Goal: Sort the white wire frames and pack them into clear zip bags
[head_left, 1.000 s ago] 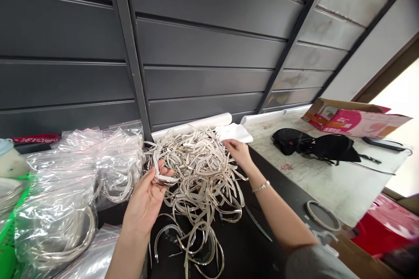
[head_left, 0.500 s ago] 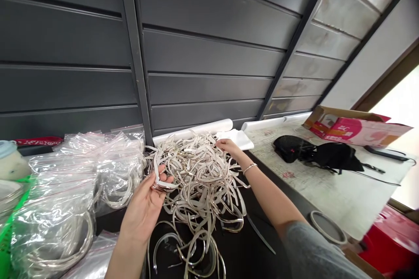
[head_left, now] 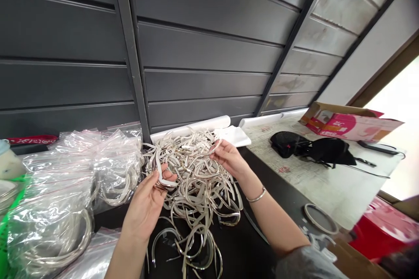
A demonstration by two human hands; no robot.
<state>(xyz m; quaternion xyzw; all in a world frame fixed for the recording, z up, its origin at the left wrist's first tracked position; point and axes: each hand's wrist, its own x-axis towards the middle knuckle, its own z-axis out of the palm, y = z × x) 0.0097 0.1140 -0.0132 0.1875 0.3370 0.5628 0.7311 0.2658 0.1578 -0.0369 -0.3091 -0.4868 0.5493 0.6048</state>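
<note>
My left hand (head_left: 145, 202) is closed round a small stack of curved metal headbands (head_left: 160, 174), silvery with whitish linings, their open ends toward the right. Over the far right side of a large tangled heap of similar headbands (head_left: 196, 183), my right hand (head_left: 231, 160) pinches one pale strip, apparently a headband, by its end. That strip reaches left from the fingertips, and its other end is lost against the heap. A few loose headbands (head_left: 196, 250) lie on the dark table in front of the heap.
Clear zip bags (head_left: 55, 209) of bent bands stand left, beside a green basket (head_left: 15, 222). Behind the heap lies a white roll (head_left: 193, 127) against the grey panel wall. Rightward are a black bag (head_left: 288, 144), a pink cardboard box (head_left: 353, 124), a ring (head_left: 321, 219) and a red container (head_left: 382, 226).
My right hand has drawn back toward me from the far side of the heap, with a pale strip between its fingers. My left hand keeps its stack nearly still. The view shifted slightly.
</note>
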